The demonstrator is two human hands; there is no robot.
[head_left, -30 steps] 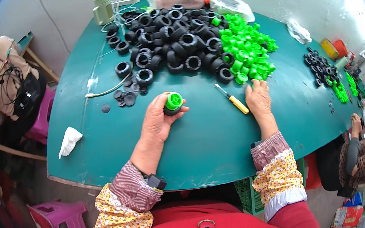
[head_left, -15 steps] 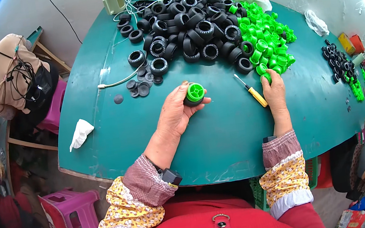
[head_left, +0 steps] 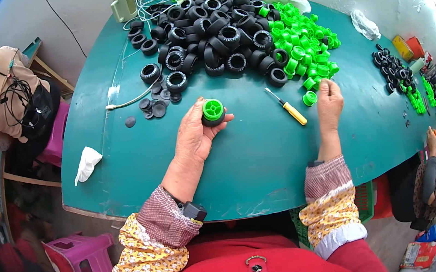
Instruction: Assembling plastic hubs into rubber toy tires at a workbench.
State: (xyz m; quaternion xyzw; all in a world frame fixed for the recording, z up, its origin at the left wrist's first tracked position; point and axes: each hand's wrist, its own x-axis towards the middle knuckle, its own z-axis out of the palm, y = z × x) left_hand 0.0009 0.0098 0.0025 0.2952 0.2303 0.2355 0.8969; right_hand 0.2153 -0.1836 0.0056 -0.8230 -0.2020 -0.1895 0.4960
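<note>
My left hand (head_left: 194, 133) is wrapped around a toy wheel, a black tyre with a green hub (head_left: 213, 110) facing up. Curled fingers bring my right hand (head_left: 329, 102) to a close at the near edge of the pile of green hubs (head_left: 305, 47). Its fingertips are hidden, so what they may hold does not show. One loose green hub (head_left: 310, 98) lies just left of that hand, apart from it. Between my hands rests a screwdriver (head_left: 287, 107) with a yellow handle. Beyond them is a heap of black tyres (head_left: 210, 35).
Several flat black discs (head_left: 158, 109) and a white cable (head_left: 133, 98) lie left of the tyres. A crumpled white tissue (head_left: 88, 164) is near the left edge. Another person (head_left: 12, 97) sits at left; more people work at right. A purple stool (head_left: 83, 261) stands at lower left.
The view has shifted, moving the scene left in the picture. My right hand has come off the loose green hub, and its fingers have curled closed. The left hand still holds the wheel.
</note>
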